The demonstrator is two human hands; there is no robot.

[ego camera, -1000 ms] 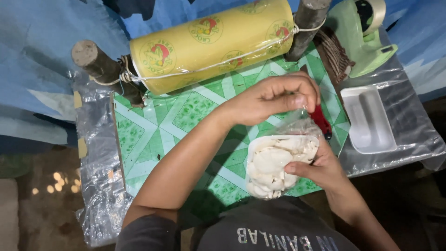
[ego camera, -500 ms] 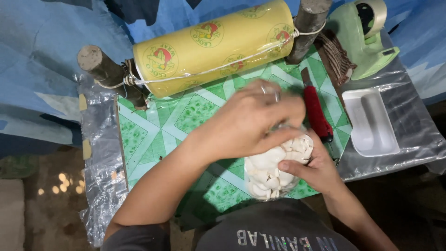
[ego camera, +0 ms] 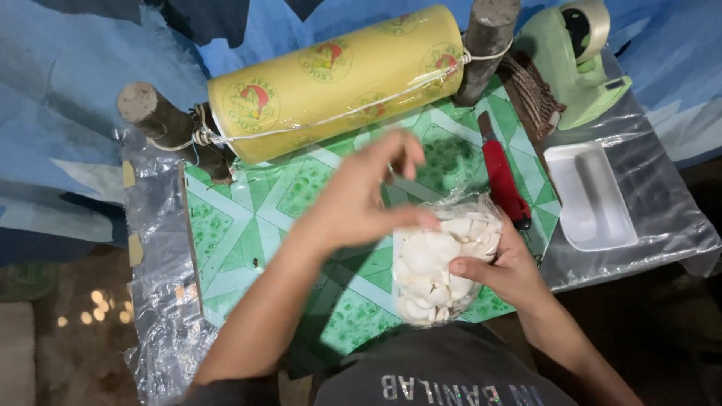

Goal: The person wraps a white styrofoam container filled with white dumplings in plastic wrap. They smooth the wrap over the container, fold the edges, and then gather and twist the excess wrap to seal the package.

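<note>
Left hand (ego camera: 361, 199) raised, fingers loosely curled; right hand (ego camera: 508, 271) cupped, gripping.

Your right hand (ego camera: 505, 272) grips a glossy, clear plastic bag (ego camera: 444, 263) of matt white pieces. At upper centre, the yellow film roll (ego camera: 338, 79) shines smoothly between rough wooden posts (ego camera: 162, 128). The red-handled knife (ego camera: 502, 180) looks like smooth plastic.
</note>
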